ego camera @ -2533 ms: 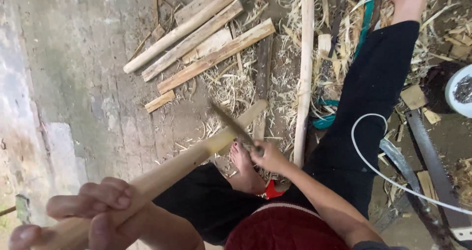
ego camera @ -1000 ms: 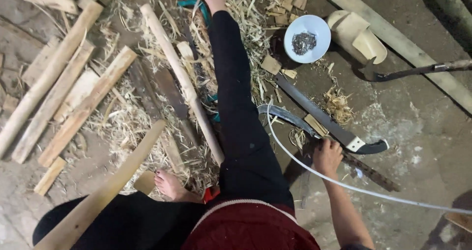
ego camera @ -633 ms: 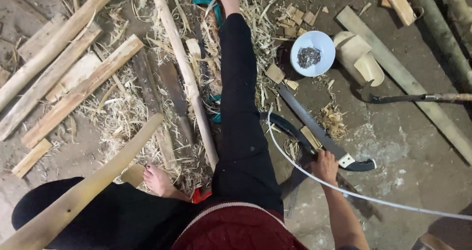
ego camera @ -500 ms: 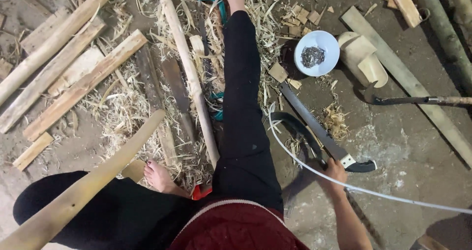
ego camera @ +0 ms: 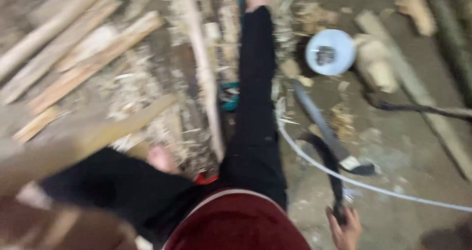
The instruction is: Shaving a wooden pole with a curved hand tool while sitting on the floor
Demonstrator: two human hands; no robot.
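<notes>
Pale, rough-hewn wood fills the left of your view: a long wooden stave (ego camera: 83, 141) runs from the lower left corner up toward the middle, blurred, and your left hand is lost in that blur at the corner, so you cannot tell how it grips. Your right hand (ego camera: 345, 229) sits at the bottom edge, fingers curled around the dark handle end of a curved blade (ego camera: 328, 161), a thin black arc rising from your fist. Just beside it lies a second, straighter knife (ego camera: 322, 124) with a grey flat blade and a pale collar near its dark handle. A smooth white cord (ego camera: 373, 186) loops across the packed-earth floor (ego camera: 408, 151) between them. Your black-trousered leg (ego camera: 255, 92) stretches straight up the middle, over dry stringy shavings (ego camera: 137, 87). Split sticks (ego camera: 73, 53) lie in a loose fan at the upper left, and a slim round pole (ego camera: 204, 78) lies along the leg. A round white bowl (ego camera: 330, 51) with dark contents rests near a pale wood block (ego camera: 376, 65).
</notes>
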